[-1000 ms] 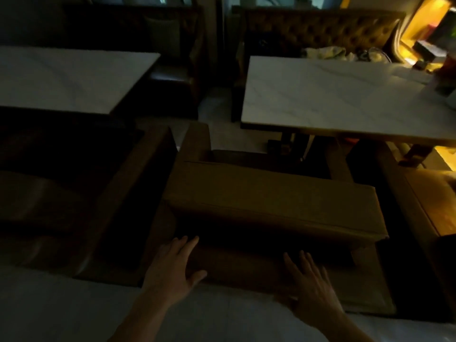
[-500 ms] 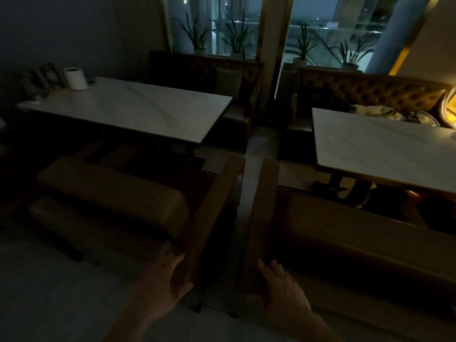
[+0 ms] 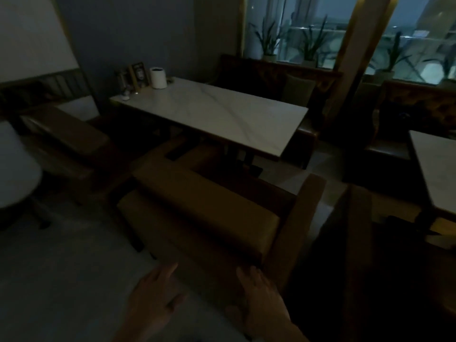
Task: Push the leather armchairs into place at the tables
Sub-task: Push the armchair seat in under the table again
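In a dim dining room, a tan leather armchair [image 3: 209,213] stands with its back toward the camera and its seat facing a white marble-topped table [image 3: 222,112]; its front reaches the table's near edge. Both hands are at the back of this armchair, low in the view. The left hand [image 3: 153,302] is flat with fingers spread, grasping nothing, near the lower rear of the backrest; whether it touches is too dark to tell. The right hand [image 3: 264,299] is also open, fingers extended against the rear of the backrest near the wooden armrest [image 3: 293,223]. A 2nd armchair [image 3: 66,137] sits left of the 1st at the same table. On the table's far corner stand a white cylindrical container [image 3: 158,78] and a framed picture [image 3: 139,74]. Potted plants [image 3: 267,43] line the window sill behind a dark bench [image 3: 271,82].
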